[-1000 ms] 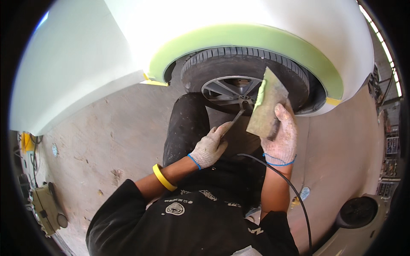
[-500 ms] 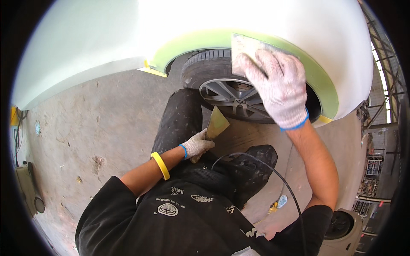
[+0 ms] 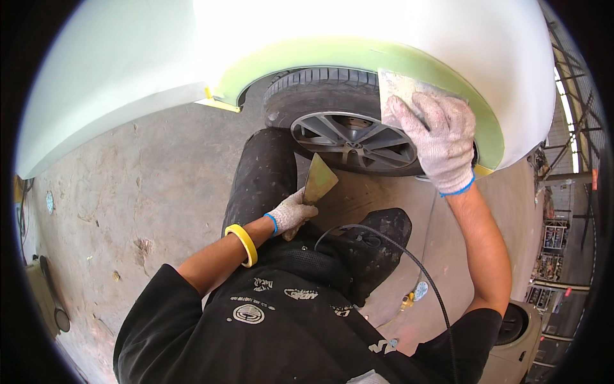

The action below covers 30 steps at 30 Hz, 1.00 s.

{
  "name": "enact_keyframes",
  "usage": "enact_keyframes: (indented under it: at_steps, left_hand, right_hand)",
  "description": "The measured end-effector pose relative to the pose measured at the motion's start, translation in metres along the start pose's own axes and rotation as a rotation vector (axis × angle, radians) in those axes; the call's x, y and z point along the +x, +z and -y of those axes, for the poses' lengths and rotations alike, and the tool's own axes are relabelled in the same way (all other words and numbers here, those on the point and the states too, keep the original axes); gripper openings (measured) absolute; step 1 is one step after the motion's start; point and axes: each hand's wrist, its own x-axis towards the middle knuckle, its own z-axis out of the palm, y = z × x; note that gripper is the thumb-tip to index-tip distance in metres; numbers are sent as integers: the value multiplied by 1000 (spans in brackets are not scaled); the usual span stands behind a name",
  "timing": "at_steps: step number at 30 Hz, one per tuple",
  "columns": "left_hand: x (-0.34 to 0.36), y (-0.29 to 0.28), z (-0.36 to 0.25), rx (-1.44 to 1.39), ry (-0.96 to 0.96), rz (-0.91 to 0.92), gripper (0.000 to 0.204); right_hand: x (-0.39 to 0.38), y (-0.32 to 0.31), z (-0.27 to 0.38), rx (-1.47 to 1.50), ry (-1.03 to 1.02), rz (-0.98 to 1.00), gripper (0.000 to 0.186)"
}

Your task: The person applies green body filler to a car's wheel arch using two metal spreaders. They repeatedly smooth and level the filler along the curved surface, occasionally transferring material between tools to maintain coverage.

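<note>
My gloved right hand (image 3: 441,137) is closed on a pale flat spreader (image 3: 396,86), pressed on the light-green band (image 3: 304,50) round the white car's (image 3: 102,77) wheel arch at its right side. Behind the spreader are the tire (image 3: 307,86) and spoked alloy wheel (image 3: 326,131). My gloved left hand (image 3: 295,213) is lower, near my lap, closed on a scraper (image 3: 318,179) with green smeared on its blade, held blade up. A yellow ring, like a tape roll (image 3: 246,246), circles my left wrist. Yellow tape (image 3: 217,102) edges the arch's left end.
Concrete floor (image 3: 115,205) lies under and around me. A black braided hose (image 3: 416,259) crosses my right side. A yellow fitting (image 3: 408,299) is on the floor. A car panel (image 3: 515,352) stands at lower right, metal racks (image 3: 553,240) beyond it, a grey case (image 3: 45,294) at far left.
My right hand has moved up onto the arch with the spreader, then slightly rightward and down along it. My left hand has lowered toward my lap, the scraper blade now upward.
</note>
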Motion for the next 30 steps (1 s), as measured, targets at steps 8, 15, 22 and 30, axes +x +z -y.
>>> enact_keyframes:
  at_steps: [8, 15, 22, 30]
  left_hand:
    - [0, 1, -3, 80, 0, -16, 54]
    - [1, -5, 5, 31, 38, -2, 53]
    - [-1, -2, -2, -14, 4, 12, 52]
    - [-3, -3, -1, -10, 26, -35, 51]
  right_hand:
    - [38, 17, 20, 25, 13, -26, 39]
    - [29, 22, 32, 38, -80, -42, 36]
    - [67, 50, 41, -7, -169, -27, 43]
    - [79, 37, 66, 116, -209, -127, 33]
